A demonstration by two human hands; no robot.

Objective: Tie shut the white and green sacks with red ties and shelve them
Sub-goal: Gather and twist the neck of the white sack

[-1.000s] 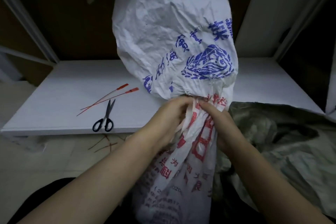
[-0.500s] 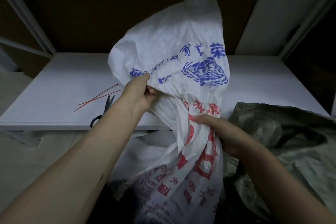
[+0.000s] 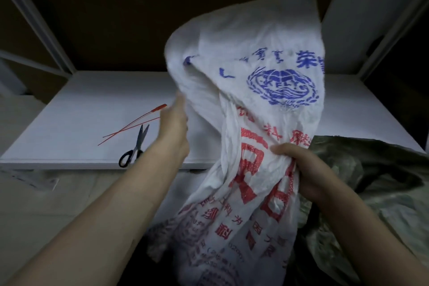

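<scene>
The white sack (image 3: 267, 100) is held up in the air at frame centre, in front of the shelf (image 3: 69, 109). Its printed lower length hangs toward 6 o'clock. The creased, drooping cloth suggests a thin woven material that is soft, limp and probably light, with little or nothing inside. Expect it to fold on itself and to slide through a loose grip. It is not fragile.

The right hand (image 3: 301, 169), at 4 o'clock of the blue emblem, has its fingers and thumb curled around the bunched middle of the sack. The left hand (image 3: 174, 123), at 9 o'clock, grips a fold at the sack's edge. Its fingertips are hidden in the cloth, so their exact lay cannot be told.

Recommended hold: gather the open mouth into one tight neck and clamp just below the gather, leaving room for the tie. Which end is the mouth cannot be told here.

The green sack (image 3: 376, 181) lies crumpled at 4 o'clock, just beside the right hand. Two red ties (image 3: 132, 125) lie on the shelf at 9 o'clock, beyond the left hand. The scissors (image 3: 135, 146) lie just beside the ties. No tie is visible on either sack.
</scene>
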